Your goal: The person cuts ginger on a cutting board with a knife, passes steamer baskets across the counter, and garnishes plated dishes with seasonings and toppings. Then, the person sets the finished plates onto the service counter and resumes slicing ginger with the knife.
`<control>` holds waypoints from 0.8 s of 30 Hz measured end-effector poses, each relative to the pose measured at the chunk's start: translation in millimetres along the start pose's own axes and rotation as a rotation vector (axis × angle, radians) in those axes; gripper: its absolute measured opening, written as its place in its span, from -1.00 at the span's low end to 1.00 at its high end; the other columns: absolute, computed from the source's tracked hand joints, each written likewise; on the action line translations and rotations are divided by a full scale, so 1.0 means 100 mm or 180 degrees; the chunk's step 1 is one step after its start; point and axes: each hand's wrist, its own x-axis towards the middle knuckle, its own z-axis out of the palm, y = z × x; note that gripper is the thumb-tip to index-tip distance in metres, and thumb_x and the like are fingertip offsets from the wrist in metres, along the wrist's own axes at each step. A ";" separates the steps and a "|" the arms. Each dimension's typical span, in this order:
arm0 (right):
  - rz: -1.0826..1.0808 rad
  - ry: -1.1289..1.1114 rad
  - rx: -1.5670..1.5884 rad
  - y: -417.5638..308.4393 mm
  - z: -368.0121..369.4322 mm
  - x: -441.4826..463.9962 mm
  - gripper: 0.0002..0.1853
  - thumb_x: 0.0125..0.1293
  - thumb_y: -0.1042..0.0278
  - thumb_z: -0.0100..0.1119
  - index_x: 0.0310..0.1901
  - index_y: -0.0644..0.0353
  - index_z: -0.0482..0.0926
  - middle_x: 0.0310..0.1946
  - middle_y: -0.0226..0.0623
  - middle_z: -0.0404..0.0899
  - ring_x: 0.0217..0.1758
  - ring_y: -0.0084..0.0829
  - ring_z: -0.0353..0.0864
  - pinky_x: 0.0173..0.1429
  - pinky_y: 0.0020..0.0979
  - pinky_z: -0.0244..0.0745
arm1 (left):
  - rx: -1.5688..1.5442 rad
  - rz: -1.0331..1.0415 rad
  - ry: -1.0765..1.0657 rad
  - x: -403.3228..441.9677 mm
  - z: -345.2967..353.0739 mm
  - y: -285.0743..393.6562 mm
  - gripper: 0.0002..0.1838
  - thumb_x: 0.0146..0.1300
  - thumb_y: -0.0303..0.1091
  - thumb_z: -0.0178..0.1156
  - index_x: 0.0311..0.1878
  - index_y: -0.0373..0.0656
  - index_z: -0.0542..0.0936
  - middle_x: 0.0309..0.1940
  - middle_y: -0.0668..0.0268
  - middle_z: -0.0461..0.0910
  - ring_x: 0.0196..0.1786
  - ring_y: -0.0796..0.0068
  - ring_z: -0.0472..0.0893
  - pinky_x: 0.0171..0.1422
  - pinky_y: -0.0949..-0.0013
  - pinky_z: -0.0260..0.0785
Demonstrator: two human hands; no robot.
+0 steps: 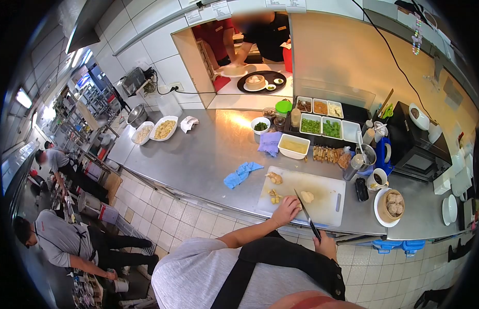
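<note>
On the white cutting board (329,191), my left hand (286,209) rests with its fingers closed beside the knife blade; what it holds is mostly hidden under the fingers. My right hand (326,244) is wrapped round the handle of a knife (307,213), at the board's near edge. The blade points up and to the left across the board. Just right of the blade lies a pale peeled piece (307,196). Small yellowish pieces (274,196) lie left of my left hand, and a knobbly brown root, apparently ginger (274,178), sits above them.
Left of the board is a blue cloth (242,174). Behind it stand a tub of yellowish contents (293,147) and trays of chopped greens (310,125). At right are a mug (377,179) and a steamer basket (392,204). Co-workers are at left and beyond the hatch.
</note>
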 end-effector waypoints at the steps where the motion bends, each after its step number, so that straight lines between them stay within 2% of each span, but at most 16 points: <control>1: 0.0016 -0.0011 0.0023 -0.03 -0.02 -0.01 -0.74 0.17 0.22 0.16 -0.16 0.16 0.49 -0.53 0.07 0.55 -0.37 0.12 0.56 -0.29 0.01 0.41 | -0.0009 -0.0002 -0.0004 0.00 -0.01 0.00 -0.68 0.08 -0.43 0.18 -0.07 -0.24 0.44 -0.07 0.10 0.36 0.03 0.03 0.34 0.15 0.13 0.24; 5: -0.0104 0.0006 0.0091 0.00 0.00 0.00 -0.74 0.20 0.20 0.14 -0.24 0.22 0.44 -0.54 0.12 0.54 -0.38 0.18 0.54 -0.31 0.03 0.40 | -0.0012 0.0000 -0.0010 0.01 -0.03 0.03 -0.69 0.09 -0.42 0.18 -0.07 -0.25 0.44 -0.08 0.10 0.36 0.03 0.03 0.34 0.14 0.13 0.24; 14: -0.0080 0.0056 0.0058 0.06 0.09 0.01 -0.72 0.17 0.23 0.17 -0.14 0.17 0.47 -0.50 0.08 0.55 -0.36 0.12 0.55 -0.29 0.00 0.41 | 0.0026 -0.0003 -0.0001 0.00 -0.02 0.02 -0.70 0.09 -0.42 0.18 -0.09 -0.25 0.44 -0.11 0.10 0.36 0.01 0.04 0.35 0.13 0.15 0.25; 24: -0.0151 0.0052 0.0071 0.04 0.07 -0.01 -0.74 0.20 0.22 0.13 -0.18 0.21 0.45 -0.53 0.11 0.54 -0.37 0.15 0.55 -0.29 0.01 0.42 | 0.0014 0.0024 0.0051 -0.01 0.00 0.00 -0.70 0.09 -0.43 0.17 -0.10 -0.27 0.44 -0.11 0.09 0.36 0.01 0.03 0.36 0.12 0.15 0.26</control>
